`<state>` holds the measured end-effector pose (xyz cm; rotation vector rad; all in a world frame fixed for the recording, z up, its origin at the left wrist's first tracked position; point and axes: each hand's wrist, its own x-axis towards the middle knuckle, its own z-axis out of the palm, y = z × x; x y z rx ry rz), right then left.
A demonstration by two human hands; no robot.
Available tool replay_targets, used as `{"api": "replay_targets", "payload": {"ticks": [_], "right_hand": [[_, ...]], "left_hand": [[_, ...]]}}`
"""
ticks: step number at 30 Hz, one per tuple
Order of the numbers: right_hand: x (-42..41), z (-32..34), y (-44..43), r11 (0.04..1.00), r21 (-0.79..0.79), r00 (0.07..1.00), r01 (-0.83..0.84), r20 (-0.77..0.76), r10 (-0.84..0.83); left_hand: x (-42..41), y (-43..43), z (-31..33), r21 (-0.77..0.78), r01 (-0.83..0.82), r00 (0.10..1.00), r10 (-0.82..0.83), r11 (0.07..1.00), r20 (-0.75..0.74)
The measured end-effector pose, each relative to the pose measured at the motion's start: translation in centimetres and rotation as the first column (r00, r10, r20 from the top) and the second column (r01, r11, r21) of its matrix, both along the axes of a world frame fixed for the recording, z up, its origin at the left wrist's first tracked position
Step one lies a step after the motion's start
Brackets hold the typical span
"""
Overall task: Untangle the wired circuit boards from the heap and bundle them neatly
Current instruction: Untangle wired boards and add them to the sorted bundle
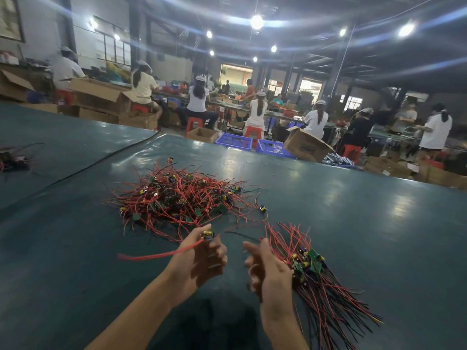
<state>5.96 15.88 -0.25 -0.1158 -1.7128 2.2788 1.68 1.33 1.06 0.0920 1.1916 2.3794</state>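
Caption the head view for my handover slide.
Sorting bench: left hand pinches one wired board near the tangled heap; right hand beside the aligned bundle on the green table.

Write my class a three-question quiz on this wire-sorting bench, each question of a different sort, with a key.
1. True or false: the left hand pinches a single board with red wire trailing from it.
2. Where is the sorted bundle? A: held by the right hand. B: inside a cardboard box. C: inside a blue crate.
3. Which two wire colours show in the tangled heap?

Key: 1 true. 2 A. 3 red and black.
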Motion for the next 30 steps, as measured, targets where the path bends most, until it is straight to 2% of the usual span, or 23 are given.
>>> {"api": "replay_targets", "payload": {"ticks": [3,7,10,14,16,19,21,26,30], "right_hand": [[0.2,-0.2,-1.2,0.986,0.148,0.997,-0.073,0.013,0.071],[0.0,-0.5,-1.9,0.992,0.126,0.999,0.026,0.024,-0.029],[-0.2,-0.6,-1.8,0.991,0.12,0.997,0.065,0.036,-0.069],[0.0,-0.5,-1.4,0.982,0.123,0.989,0.145,0.024,-0.149],[0.0,-0.5,-1.2,0.984,0.084,0.985,0.16,0.049,-0.164],[0.0,-0.2,-0.9,0.991,0.037,0.988,0.129,0.082,-0.131],[0.1,-0.1,-0.8,0.994,0.011,0.991,0.111,0.077,-0.112],[0.2,0.3,-1.1,0.984,-0.129,0.98,0.126,0.167,-0.104],[0.1,0.6,-1.1,0.978,-0.161,0.978,0.131,0.181,-0.101]], "left_hand": [[0.3,0.5,-0.2,-0.112,0.116,0.993,-0.113,0.987,0.03],[0.7,0.9,-0.3,-0.169,0.188,0.98,-0.172,0.968,0.105],[0.8,1.2,-0.5,-0.138,0.155,0.978,-0.133,0.978,0.161],[1.1,1.7,-0.8,0.017,0.119,0.974,-0.12,0.993,0.194],[1.4,1.9,-0.8,0.026,0.132,0.981,-0.135,0.991,0.141],[1.8,1.8,-0.8,-0.126,0.191,0.98,-0.197,0.973,-0.035],[2.0,2.0,-0.5,-0.199,0.167,0.975,-0.192,0.966,-0.114],[2.1,2.5,-0.3,-0.329,-0.017,0.992,-0.025,0.944,-0.122],[2.2,2.8,-0.5,-0.338,-0.026,0.981,-0.04,0.941,-0.187]]}}
